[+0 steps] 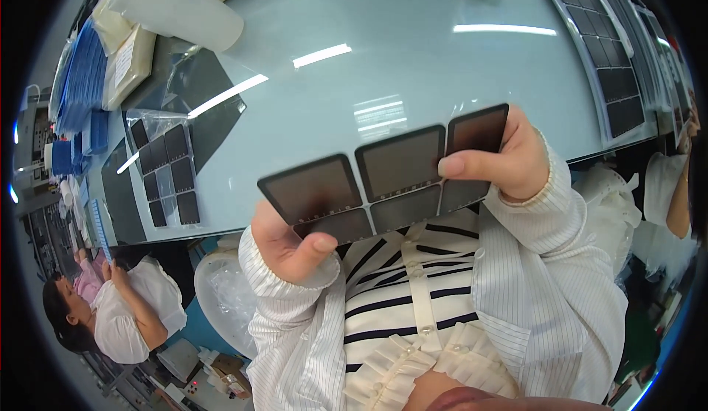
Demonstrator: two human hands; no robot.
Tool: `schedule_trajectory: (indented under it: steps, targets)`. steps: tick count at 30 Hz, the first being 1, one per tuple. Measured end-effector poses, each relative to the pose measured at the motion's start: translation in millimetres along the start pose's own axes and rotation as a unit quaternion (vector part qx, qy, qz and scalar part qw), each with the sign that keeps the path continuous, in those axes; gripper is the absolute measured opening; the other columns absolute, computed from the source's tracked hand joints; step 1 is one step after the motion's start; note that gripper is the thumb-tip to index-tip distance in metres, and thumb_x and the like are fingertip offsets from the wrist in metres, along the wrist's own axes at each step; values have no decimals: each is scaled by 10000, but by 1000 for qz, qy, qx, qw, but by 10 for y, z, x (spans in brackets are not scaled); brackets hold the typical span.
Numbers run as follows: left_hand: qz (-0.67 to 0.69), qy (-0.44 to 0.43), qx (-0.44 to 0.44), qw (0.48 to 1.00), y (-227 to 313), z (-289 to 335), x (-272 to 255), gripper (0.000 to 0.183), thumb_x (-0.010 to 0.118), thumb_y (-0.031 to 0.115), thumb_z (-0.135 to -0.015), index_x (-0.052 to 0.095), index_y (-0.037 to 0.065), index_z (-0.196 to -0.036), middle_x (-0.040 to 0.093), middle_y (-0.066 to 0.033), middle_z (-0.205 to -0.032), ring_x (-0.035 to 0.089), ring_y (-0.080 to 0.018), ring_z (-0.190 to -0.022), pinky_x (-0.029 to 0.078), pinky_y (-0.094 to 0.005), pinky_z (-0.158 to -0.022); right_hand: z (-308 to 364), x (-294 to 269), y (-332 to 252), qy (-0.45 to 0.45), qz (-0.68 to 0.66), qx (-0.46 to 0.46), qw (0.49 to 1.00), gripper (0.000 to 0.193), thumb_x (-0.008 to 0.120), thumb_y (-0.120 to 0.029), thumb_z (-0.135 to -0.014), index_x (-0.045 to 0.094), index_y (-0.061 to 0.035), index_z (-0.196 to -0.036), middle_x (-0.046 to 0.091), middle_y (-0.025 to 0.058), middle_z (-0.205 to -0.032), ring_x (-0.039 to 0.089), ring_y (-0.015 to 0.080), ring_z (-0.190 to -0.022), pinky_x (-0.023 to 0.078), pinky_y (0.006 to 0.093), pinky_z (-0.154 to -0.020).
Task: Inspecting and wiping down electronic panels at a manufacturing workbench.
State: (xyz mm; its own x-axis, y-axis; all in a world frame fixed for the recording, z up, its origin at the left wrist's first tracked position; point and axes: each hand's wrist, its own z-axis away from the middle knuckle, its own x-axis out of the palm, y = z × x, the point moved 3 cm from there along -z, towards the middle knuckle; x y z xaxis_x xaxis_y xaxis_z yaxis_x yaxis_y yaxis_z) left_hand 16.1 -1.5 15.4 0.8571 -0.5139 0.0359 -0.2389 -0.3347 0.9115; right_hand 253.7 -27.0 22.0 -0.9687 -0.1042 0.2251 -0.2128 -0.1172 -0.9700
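Between my hands hangs a sheet of dark, glossy rectangular panels (pixel 402 164), set in two rows with pale gaps between them. It is held tilted above the table's near edge, in front of my body. My left hand (pixel 291 252) grips its lower left corner, thumb on the front face and the other fingers behind. At the right end my right hand (pixel 520 164) holds it, its thumb lying across the front of a panel. The fingers behind the sheet are mostly hidden. Light reflects on the panels.
On the glossy table (pixel 310 108), similar panels in clear film (pixel 173 175) lie at left and a stack of panel sheets (pixel 601 57) at right. A translucent white container (pixel 177 9) and blue sheets (pixel 80 79) stand far left. Another person (pixel 122 304) sits at lower left, beside a white tub (pixel 221 296).
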Motion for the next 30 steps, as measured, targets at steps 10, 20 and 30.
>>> schedule_trajectory:
  steps: [10, 20, 30]
  targets:
    - [-69, 90, -132, 985, 244, 43, 0, 167, 619, 123, -847, 605, -43, -847, 592, -27, -705, 465, -56, -597, 363, -192, -543, 170, 86, -49, 39, -45, 65, 996, 234, 754, -82, -696, 650, -2, -890, 669, 76, -805, 630, 159, -720, 504, 282, -698]
    - [-37, 71, -138, 987, 215, -7, 59, 174, 585, 126, -860, 608, -46, -853, 573, -5, -677, 461, -62, -591, 372, -195, -556, 241, 163, -52, 23, -150, 130, 980, 229, 731, -68, -723, 638, -14, -926, 657, 75, -848, 621, 152, -735, 512, 279, -695]
    - [76, 15, -288, 955, -105, -159, 119, 210, 567, 158, -879, 626, -44, -862, 595, -14, -699, 514, -72, -635, 396, -201, -594, 220, 154, 145, -16, -173, 70, 982, 255, 728, -113, -746, 627, -19, -959, 654, 71, -849, 620, 155, -714, 518, 279, -674]
